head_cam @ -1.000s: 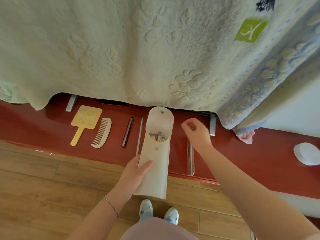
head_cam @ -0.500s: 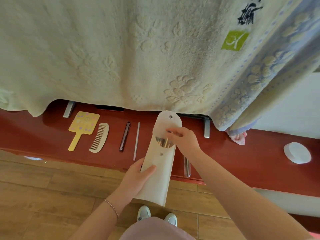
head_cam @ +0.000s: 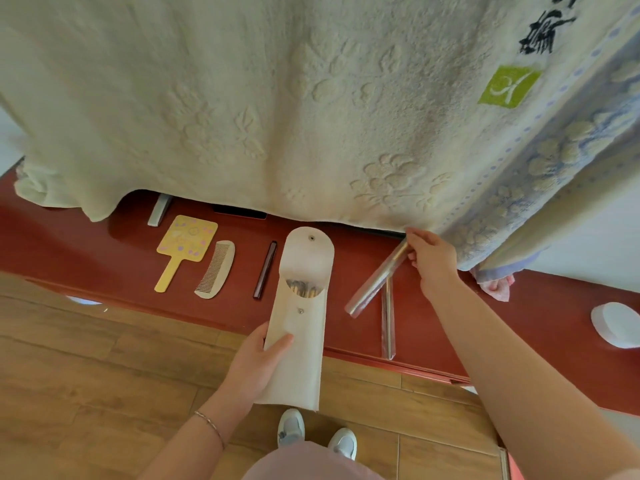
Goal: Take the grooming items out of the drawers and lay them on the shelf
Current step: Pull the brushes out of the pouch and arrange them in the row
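A: Far left of the red shelf (head_cam: 52,244)?
B: Yellow hand mirror (head_cam: 185,243) lying flat, handle toward the near edge. Just right of it a pale comb (head_cam: 216,269), then a dark slim stick (head_cam: 265,270). All 3 apart from each other.

A: Centre?
B: Left hand (head_cam: 254,363) grips the lower part of a cream pouch (head_cam: 300,317), thumb across its front. Flap is up, snap undone; thin tool tips show in the mouth, too small to name.

A: Right side?
B: Right hand (head_cam: 431,259) pinches the far end of a clear-wrapped slim tool (head_cam: 375,282), held tilted above the shelf. A second slim wrapped tool (head_cam: 388,323) lies flat below it. A white round pad (head_cam: 616,323) sits far right.

A: Above?
B: A cream towel (head_cam: 277,105) hangs over the shelf's far side.
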`<state>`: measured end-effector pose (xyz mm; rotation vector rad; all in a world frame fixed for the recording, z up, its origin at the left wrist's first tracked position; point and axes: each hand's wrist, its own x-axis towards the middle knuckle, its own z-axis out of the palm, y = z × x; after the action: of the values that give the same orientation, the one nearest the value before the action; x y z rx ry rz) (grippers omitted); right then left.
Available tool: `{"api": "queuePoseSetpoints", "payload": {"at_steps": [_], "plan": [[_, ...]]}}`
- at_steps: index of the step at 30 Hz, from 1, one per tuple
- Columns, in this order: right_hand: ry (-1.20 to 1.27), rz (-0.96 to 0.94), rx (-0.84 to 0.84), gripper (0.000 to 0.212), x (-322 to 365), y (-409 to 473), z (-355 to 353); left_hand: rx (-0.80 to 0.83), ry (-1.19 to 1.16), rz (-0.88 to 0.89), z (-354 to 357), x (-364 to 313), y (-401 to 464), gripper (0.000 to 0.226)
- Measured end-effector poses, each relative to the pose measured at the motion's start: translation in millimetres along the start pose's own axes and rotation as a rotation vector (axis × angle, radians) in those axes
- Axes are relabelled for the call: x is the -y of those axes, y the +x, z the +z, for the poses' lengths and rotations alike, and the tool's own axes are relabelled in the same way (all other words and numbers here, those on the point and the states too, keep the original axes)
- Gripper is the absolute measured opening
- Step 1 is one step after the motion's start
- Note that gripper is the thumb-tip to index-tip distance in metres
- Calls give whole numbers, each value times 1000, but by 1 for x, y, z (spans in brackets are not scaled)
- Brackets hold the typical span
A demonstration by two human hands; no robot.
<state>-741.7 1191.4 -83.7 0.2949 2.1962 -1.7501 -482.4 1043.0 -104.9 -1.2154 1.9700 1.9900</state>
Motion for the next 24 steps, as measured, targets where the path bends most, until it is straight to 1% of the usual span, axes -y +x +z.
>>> {"api": "queuePoseSetpoints", "payload": {"at_steps": [3,5,9,13,16,19,21,24], "plan": [[-231,-50,111,18,-20,2,10,-4,-16,-2,-3,1,1,30],[-327,-75,165,16,-31,-1,20,3,-20,0,-3,0,2,29],[-452,-92,235,18,-45,-2,36,30,-7,7,0,-1,3,30],[-555,-138,314,23,-43,0,43,49,5,12,6,-5,4,31],[-629,-178,324,29,-45,-1,41,56,21,19,10,-10,6,28],[-645,-198,329,34,-43,-3,35,70,9,19,13,-16,6,29],[-630,-207,331,34,-35,-2,30,70,18,19,14,-18,6,29],[-486,-147,285,30,-21,-1,24,82,31,11,17,-19,8,30]]}}
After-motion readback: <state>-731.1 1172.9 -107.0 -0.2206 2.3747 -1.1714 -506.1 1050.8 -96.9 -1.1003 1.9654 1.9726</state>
